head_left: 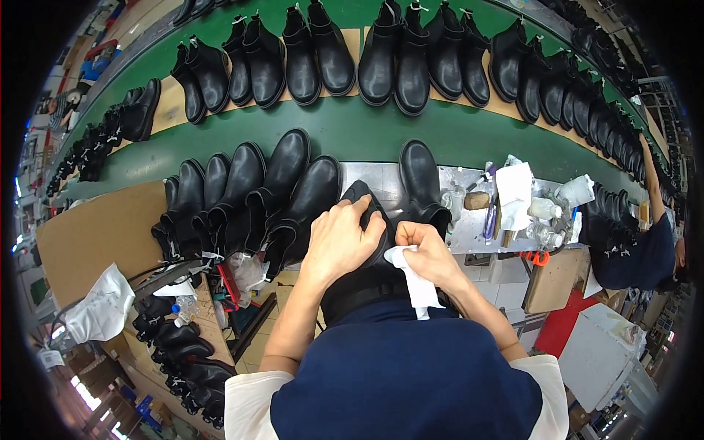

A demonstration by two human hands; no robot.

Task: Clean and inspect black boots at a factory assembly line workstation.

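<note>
In front of my body a black boot (358,192) points away from me, its lower part hidden by my hands and lap. My left hand (342,238) grips it from the left, the fingers bent over its upper side. A folded white cloth (419,284) is pinched in my right hand (425,251), close to the near end of that boot. Its loose end hangs toward my waist. Just beyond my right hand, another black boot (421,176) rests on the metal bench edge. Several black boots (304,192) lean together beside my left hand.
Across the green conveyor (345,128) stand rows of black boots (378,62) on cardboard. To the right are clear bottles (544,209), a brush (477,201), white paper (514,194) and orange-handled scissors (540,257). A co-worker's arm (651,176) reaches in at far right.
</note>
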